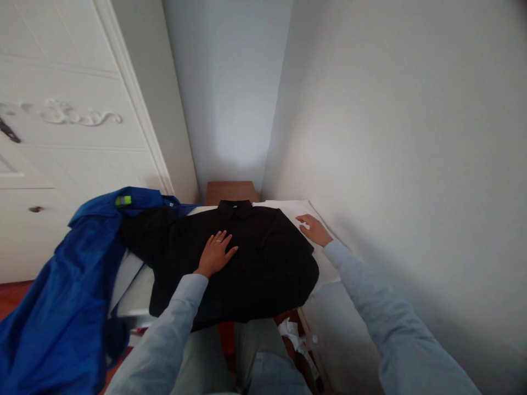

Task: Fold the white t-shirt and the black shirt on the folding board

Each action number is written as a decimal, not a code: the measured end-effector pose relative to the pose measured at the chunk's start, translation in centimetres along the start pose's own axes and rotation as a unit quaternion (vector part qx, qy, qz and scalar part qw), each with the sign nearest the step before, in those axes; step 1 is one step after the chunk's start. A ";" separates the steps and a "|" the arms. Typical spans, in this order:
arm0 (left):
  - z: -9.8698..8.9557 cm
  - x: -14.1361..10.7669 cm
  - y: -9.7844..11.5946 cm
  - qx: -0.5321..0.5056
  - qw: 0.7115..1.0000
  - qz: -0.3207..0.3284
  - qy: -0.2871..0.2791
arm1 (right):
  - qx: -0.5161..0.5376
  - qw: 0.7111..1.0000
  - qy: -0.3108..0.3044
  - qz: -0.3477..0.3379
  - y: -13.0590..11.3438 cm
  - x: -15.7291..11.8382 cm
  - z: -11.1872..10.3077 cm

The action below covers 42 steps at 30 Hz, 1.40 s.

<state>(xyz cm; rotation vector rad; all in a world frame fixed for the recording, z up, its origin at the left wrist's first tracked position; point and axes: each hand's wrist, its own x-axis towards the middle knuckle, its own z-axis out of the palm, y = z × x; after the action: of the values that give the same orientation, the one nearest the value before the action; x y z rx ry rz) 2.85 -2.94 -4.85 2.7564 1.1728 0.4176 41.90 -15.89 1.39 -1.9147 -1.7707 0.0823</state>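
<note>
A black collared shirt [251, 274] lies spread over a white-covered table, its collar pointing away from me. My left hand [215, 254] rests flat on the shirt's chest with fingers spread; a ring shows on one finger. Over the white cloth [325, 263], just to the right of the shirt's sleeve, is my right hand [314, 229]. Its fingers are slightly curled and apart, with nothing visible in them. The shirt's left-hand sleeve area looks bunched and touches a blue garment [88, 263].
The blue garment drapes over the table's left end towards the floor. A white cabinet [82, 164] stands at the left, and a white wall [403, 137] borders the right. Behind the table is a brown wooden piece [231, 192]. Crumpled white paper [290, 329] lies below.
</note>
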 end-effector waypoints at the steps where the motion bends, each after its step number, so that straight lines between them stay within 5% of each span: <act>1: 0.0 0.0 0.0 0.000 1.000 0.000 -0.001 | -0.019 1.000 -0.014 0.007 -0.3 1.6 0.9; 8: -0.3 -0.1 0.1 -0.009 1.000 -0.005 -0.005 | -0.072 0.992 -0.098 0.028 -0.4 10.3 5.5; 16: 0.2 -0.3 0.0 -0.010 1.000 -0.008 0.009 | -0.090 0.987 -0.135 -0.015 0.4 13.6 5.9; 21: 0.0 -0.4 0.2 -0.003 1.000 -0.009 -0.008 | -0.087 0.986 -0.146 0.002 0.8 14.4 6.6; 30: 0.1 -1.0 0.2 0.017 1.000 -0.001 -0.010 | -0.070 0.992 -0.040 0.101 2.7 15.2 7.1; 37: 0.0 -1.0 0.3 0.028 1.000 0.001 0.001 | -0.028 0.999 0.003 0.032 3.3 12.5 6.5; 42: 0.1 -0.9 0.2 0.038 0.999 0.007 0.007 | -0.016 0.998 -0.027 -0.051 3.4 9.9 6.9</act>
<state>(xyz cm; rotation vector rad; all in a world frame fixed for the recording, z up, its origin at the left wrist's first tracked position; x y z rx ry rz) 2.45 -3.76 -5.11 2.8323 1.1969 0.4040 43.68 -4.25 -2.93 -1.8559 -1.9135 0.0691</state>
